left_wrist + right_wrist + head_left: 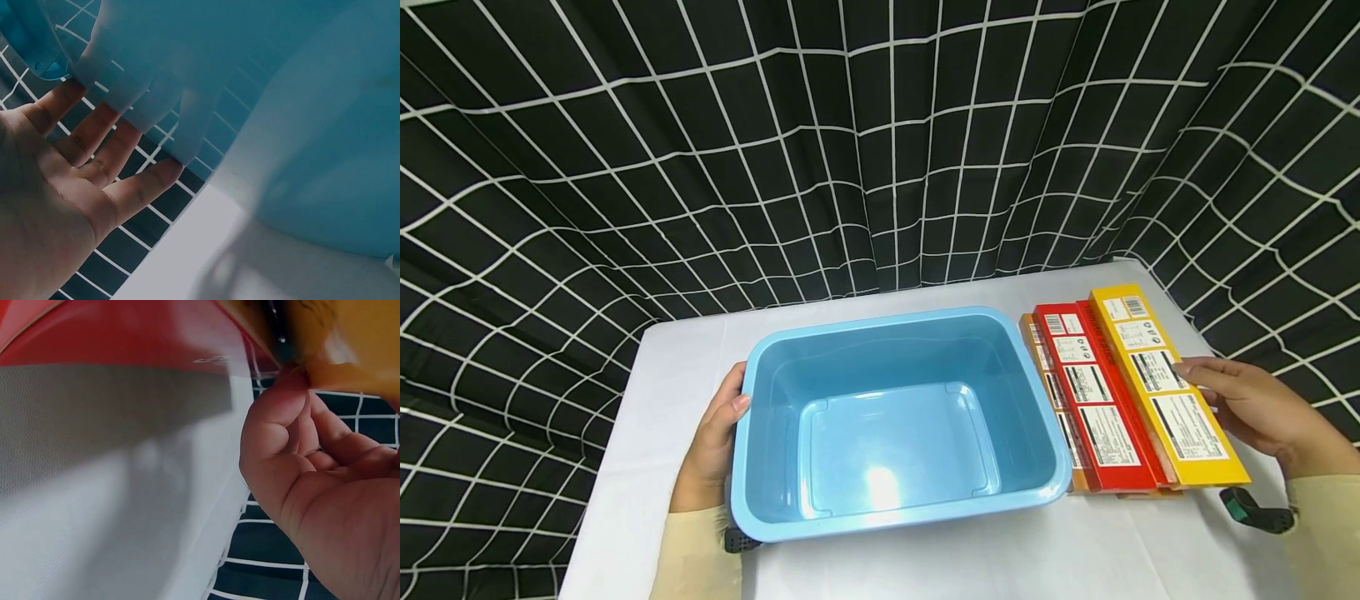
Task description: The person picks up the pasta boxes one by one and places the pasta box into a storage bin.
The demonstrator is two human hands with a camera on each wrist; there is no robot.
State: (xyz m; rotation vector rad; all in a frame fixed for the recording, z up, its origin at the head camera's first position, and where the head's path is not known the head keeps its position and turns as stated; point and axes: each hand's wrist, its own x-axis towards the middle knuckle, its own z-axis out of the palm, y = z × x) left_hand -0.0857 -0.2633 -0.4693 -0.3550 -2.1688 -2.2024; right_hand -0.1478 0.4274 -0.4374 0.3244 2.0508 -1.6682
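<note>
A light blue plastic basin [925,521] sits on the white-covered table. My left hand [713,437] is at its left side, with extended fingers [144,187] touching the outer wall and the thumb near the rim. To the basin's right, my right hand [1255,404] pinches the right edge of a long yellow box [1213,467] with printed white labels. In the right wrist view, curled fingers [269,431] meet the box's edge; some fingertips are hidden. A red box [1138,471] lies left of the yellow one, beside an orange box [1036,333] partly hidden by the basin.
White cloth covers the table [658,358]. A black curtain [820,167] with a white grid surrounds its back and sides. Another orange edge [1150,495] shows below the red and yellow boxes. Bands with black devices [1255,512] are on both wrists.
</note>
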